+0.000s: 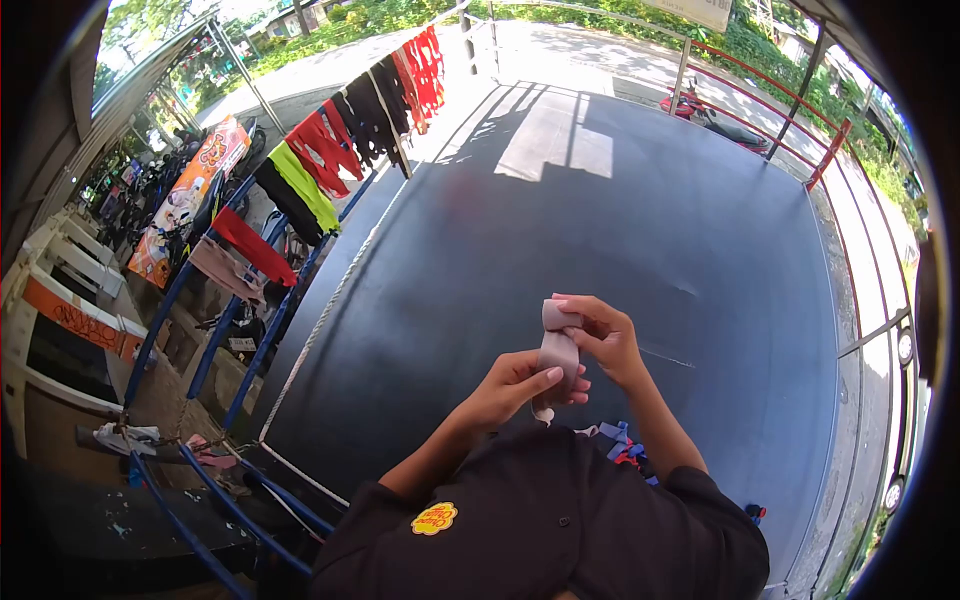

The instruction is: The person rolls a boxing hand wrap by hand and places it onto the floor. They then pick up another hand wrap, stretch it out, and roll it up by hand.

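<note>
A pinkish-grey hand wrap (pixel 558 350) is held up in front of my chest, partly in a roll at its upper end, with a loose tail below. My left hand (pixel 508 388) grips the lower stretch of the strip, thumb pressed across its front. At the top, my right hand (pixel 608 335) has its fingers closed on the rolled part. More wraps in blue and red (pixel 625 445) lie in a heap by my body, partly hidden by my dark shirt.
A dark ring floor (pixel 600 240) spreads ahead, with a white rope (pixel 325 320) along its left edge. Red, black and yellow-green wraps (pixel 305 185) hang over the blue ropes (pixel 205 350). Red rails (pixel 765 75) bound the far right, with a motorbike (pixel 735 130) beyond.
</note>
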